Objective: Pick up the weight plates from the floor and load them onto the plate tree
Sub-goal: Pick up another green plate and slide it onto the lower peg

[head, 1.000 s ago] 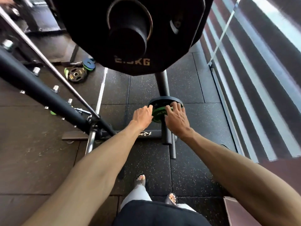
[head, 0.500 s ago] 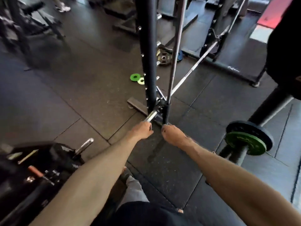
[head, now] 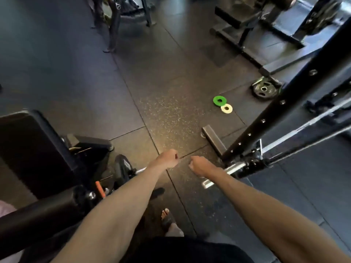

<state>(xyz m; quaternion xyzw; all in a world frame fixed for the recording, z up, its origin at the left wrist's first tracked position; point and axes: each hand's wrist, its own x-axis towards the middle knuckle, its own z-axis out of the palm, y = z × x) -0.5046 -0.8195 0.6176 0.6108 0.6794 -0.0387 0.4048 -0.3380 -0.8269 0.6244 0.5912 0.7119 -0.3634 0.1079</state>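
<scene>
A small green plate [head: 219,100] lies flat on the dark rubber floor, with a small pale yellow plate [head: 226,108] touching its near right side. Farther right a black plate with grip holes [head: 264,90] lies by the rack upright. My left hand [head: 168,158] and my right hand [head: 199,165] hang side by side over the floor, fingers curled in, nothing held. Both are well short of the plates. The plate tree is out of view.
A black rack upright [head: 281,111] slants across the right, its foot [head: 213,140] and a chrome barbell end [head: 234,166] beside my right hand. A black bench [head: 34,147] fills the left. More gym frames stand at the back. My foot [head: 167,218] is below.
My hands have let go of the green plate on the plate tree peg. My view has swung left, away from the tree, toward the plates on the floor.
</scene>
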